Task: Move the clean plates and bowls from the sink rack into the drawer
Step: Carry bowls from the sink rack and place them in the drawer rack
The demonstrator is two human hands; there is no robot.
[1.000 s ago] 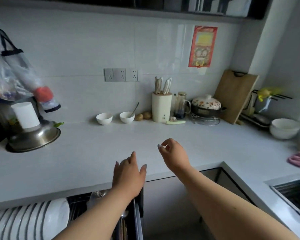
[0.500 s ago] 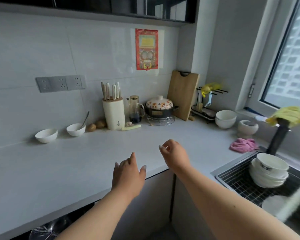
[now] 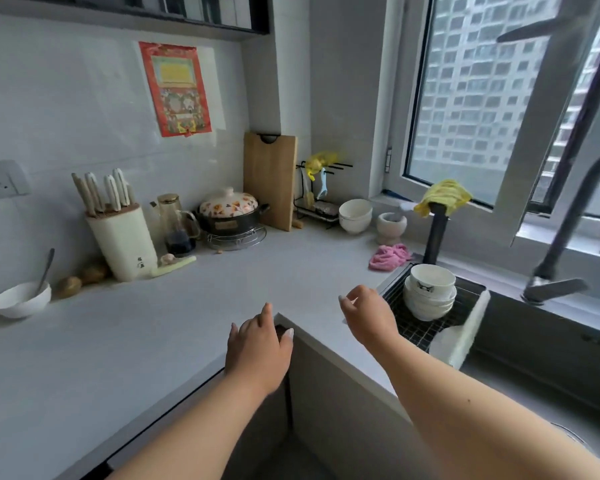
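Left hand [image 3: 257,348]: held over the table's inner corner edge, fingers loosely extended, palm down, grasping nothing.
Right hand [image 3: 369,315]: held above the table just beside the sink rack, fingers loosely curled, released and empty.
Sink rack [image 3: 430,329]: dark wire grid set in the sink at the table's right edge, below the window.
Stack of bowls [image 3: 429,292]: white, nested, upright on the far part of the sink rack; the top bowl bears a small dark cat-face mark.
Plates [image 3: 459,336]: white, blurred, standing on edge at the near right side of the sink rack.
Drawer: not identifiable in this view.
Table [image 3: 153,341]: pale L-shaped counter.
Pink cloth [image 3: 388,257]: crumpled at the table's edge beside the sink's far corner.
Faucet [image 3: 561,244]: dark, arched over the sink at right.
Yellow cloth [image 3: 442,196]: draped over a dark post behind the sink.
Knife block [image 3: 122,242]: cream, against the back wall.
Floral-lidded pot [image 3: 230,214]: on a wire trivet near the back wall.
Cutting board [image 3: 270,180]: wooden, leaning in the back corner.
Bowl with spoon [image 3: 21,299]: white, near the table's left back edge.
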